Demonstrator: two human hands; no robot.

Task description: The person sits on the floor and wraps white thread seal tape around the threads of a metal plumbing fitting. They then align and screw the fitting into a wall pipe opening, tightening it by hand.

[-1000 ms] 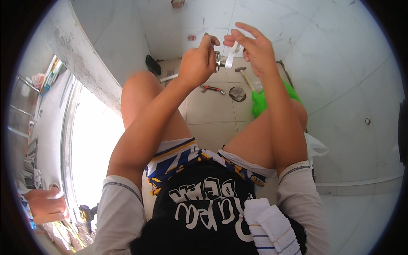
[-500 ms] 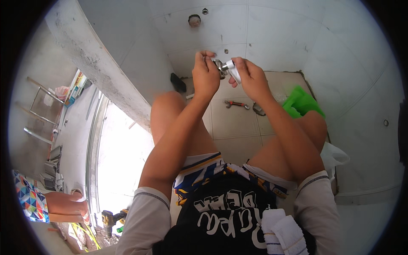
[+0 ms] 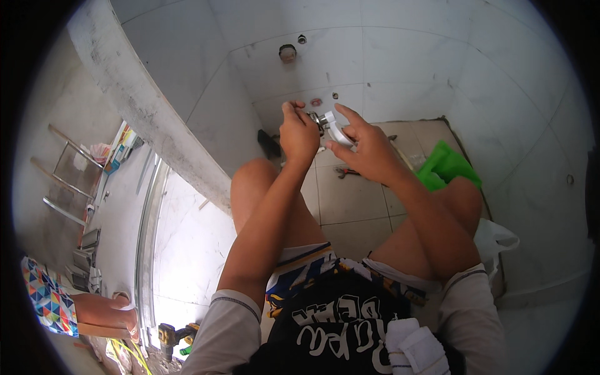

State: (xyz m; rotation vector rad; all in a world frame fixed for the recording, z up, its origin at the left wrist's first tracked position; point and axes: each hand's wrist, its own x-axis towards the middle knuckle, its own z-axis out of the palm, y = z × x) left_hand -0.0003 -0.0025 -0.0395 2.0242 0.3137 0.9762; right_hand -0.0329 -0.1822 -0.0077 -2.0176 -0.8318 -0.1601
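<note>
In my left hand (image 3: 299, 134) a shiny chrome fitting (image 3: 315, 121) is held by curled fingers, its far parts hidden behind them. White tape, like thread seal tape (image 3: 339, 134), wraps the fitting's right end and curves toward my right hand (image 3: 369, 153). The right thumb and lower fingers hold this white piece, while the index finger points up and away. Whether it is a loose band or part of a spool, I cannot tell. Beyond the hands, an adjustable wrench with red on its handle (image 3: 347, 172) lies on the tiled floor, partly covered by the right hand.
A green bag (image 3: 445, 167) lies by my right knee, with a white plastic bag (image 3: 494, 240) nearer. The tiled wall ahead has a round pipe opening (image 3: 287, 54) and smaller outlets. To the left are a power drill (image 3: 169, 337), a metal ladder (image 3: 69, 162) and another person's leg (image 3: 103, 310).
Both hands appear slightly lower in the picture. My right index finger has lifted away from the fitting, and the white piece now curves more visibly. The whole view has shifted a little.
</note>
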